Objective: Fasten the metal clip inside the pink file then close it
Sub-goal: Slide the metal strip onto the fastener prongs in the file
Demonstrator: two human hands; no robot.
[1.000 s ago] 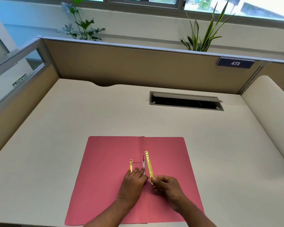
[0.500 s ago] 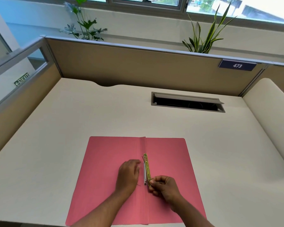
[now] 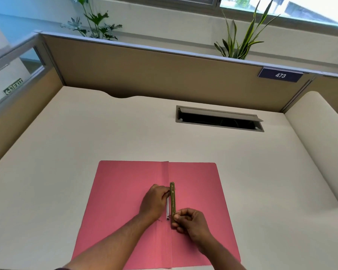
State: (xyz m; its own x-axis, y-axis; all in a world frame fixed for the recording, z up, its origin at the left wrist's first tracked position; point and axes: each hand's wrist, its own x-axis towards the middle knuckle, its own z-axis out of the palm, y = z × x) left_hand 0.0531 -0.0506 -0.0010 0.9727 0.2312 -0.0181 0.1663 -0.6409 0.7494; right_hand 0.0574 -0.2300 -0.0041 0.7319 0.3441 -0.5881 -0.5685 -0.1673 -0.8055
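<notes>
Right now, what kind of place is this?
Most likely an office cubicle: tan fabric partition panels wall in a cream desk, a dark blue plate numbered 473 hangs on the partition, and a grey cable hatch is set into the desktop.

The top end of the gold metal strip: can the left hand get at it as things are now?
Probably yes. The left hand already has its fingertips at the upper end of the metal strip, which lies beside the fold of the open pink file. Nothing covers that end; the right hand holds only the lower end.
</notes>
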